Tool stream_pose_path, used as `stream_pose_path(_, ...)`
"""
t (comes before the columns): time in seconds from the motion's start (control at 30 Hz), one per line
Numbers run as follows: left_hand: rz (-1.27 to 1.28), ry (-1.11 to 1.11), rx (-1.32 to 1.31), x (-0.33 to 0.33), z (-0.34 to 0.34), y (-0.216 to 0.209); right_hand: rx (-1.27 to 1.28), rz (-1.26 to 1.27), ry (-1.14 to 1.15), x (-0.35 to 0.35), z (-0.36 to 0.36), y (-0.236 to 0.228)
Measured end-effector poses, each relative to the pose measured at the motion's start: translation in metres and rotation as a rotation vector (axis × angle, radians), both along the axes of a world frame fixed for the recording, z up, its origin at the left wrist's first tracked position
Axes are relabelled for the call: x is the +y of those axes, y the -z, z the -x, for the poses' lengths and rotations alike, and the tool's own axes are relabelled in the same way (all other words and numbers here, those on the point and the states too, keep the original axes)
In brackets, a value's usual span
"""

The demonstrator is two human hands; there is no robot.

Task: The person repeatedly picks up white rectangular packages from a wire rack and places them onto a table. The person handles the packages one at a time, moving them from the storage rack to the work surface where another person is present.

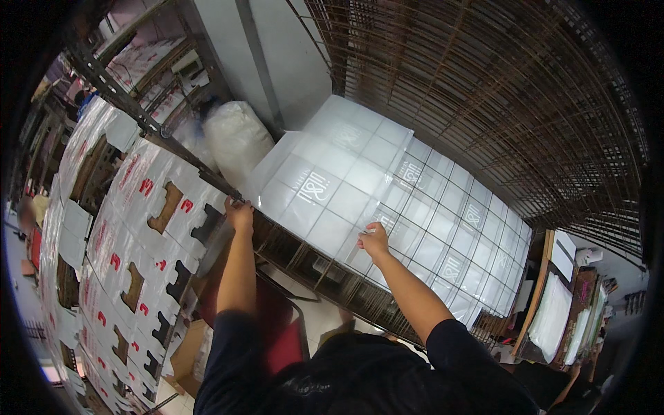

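Note:
A translucent plastic sheet [325, 183] with white print lies over the left part of a wire drying rack [304, 259]. Closed in a pinch, my right hand [374, 241] is at the sheet's near right edge. My left hand [240, 213] has its fingers curled at the near left corner, close to the end of a dark metal bar [183, 149]; what they hold there is hidden. More printed translucent sheets [453, 228] lie side by side across the rack to the right, its wire grid showing through them.
Raised wire racks [456, 83] lean above the far side. Stacks of white cut-out sheets with red print [124, 242] fill the left. A bulky clear plastic bag [238, 138] stands behind the bar. Below are a red chair [283, 335] and a cardboard box [185, 356].

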State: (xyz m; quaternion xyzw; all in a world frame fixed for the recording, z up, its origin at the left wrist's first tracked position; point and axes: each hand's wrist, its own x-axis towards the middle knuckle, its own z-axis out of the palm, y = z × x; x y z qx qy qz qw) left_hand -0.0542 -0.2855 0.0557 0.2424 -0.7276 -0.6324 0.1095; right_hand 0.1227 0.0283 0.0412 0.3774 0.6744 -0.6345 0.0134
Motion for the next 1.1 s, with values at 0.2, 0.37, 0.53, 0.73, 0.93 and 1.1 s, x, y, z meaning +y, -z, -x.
stream_pose_path(0.2, 0.642, 0.035, 0.114, 0.017, -0.037, -0.016, -0.012, -0.041, -0.012, -0.002, 0.001, -0.001)
stream_pose_path(0.37, 0.532, 0.111, 0.303, 0.028, -0.084, -0.021, 0.019, -0.057, -0.023, -0.002, -0.007, 0.0)
stream_pose_path(0.53, 0.36, 0.196, 0.264, 0.054, -0.151, -0.042, 0.212, 0.025, 0.009, 0.031, -0.06, -0.014)
stream_pose_path(0.73, 0.183, 0.446, 0.262, 0.107, -0.235, -0.036, 0.252, -0.061, 0.278, 0.111, -0.177, -0.043)
stream_pose_path(0.93, 0.249, 0.989, 0.38, 0.189, -0.321, -0.039, 0.318, -0.236, 0.674, 0.186, -0.316, -0.043)
stream_pose_path(1.1, 0.211, 1.28, 0.364, 0.24, -0.375, -0.044, 0.428, -0.406, 1.052, 0.247, -0.431, -0.036)
